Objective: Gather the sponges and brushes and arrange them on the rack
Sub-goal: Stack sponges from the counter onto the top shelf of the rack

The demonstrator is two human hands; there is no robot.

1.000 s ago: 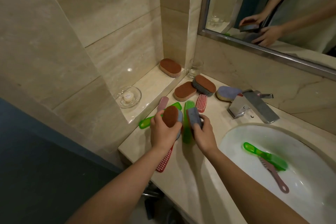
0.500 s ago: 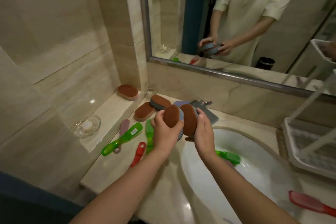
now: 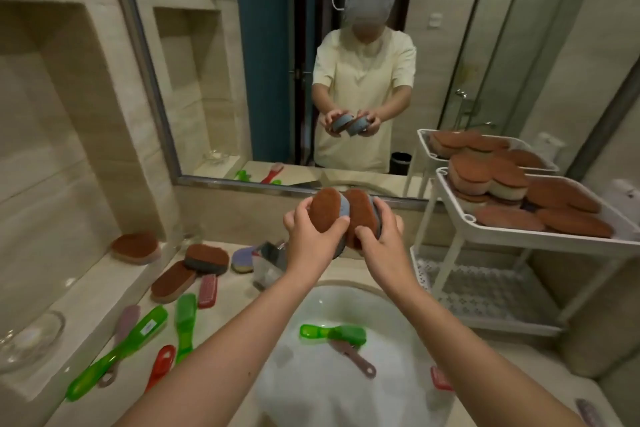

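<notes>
Carrying two sponges toward the rack, that is the step in hand as I judge it. Left hand (image 3: 308,236) is gripping one brown-faced sponge (image 3: 325,215), thumb and fingers curled round its edges. Right hand (image 3: 381,246) is gripping a second brown sponge (image 3: 360,218), fingers wrapped round its grey side. Both sponges are being held up on edge, touching each other, above the sink (image 3: 408,319) and in front of the mirror (image 3: 277,80).

The white rack (image 3: 519,240) is standing to the right of the hands, well apart from them. Its top tray is already holding a pile of brown sponges (image 3: 502,184); the lower shelf (image 3: 485,298) is showing only bare perforated plastic.

Much is waiting: three sponges by the wall on the left (image 3: 173,281), (image 3: 206,258), (image 3: 135,247), a purple one (image 3: 242,258) beside the faucet (image 3: 270,260), and brushes lying on the counter, among them a long green brush (image 3: 117,354), a shorter green one (image 3: 185,322) and a red one (image 3: 161,366). A green brush (image 3: 332,333) and a mauve brush (image 3: 353,355) are lying in the sink.

Next move, my guess: swinging both hands right and up over the top tray rim, finding a gap in the pile, laying the sponges flat, then opening the fingers. The tray is looking crowded, so the placement is calling for care not to topple the stack.
</notes>
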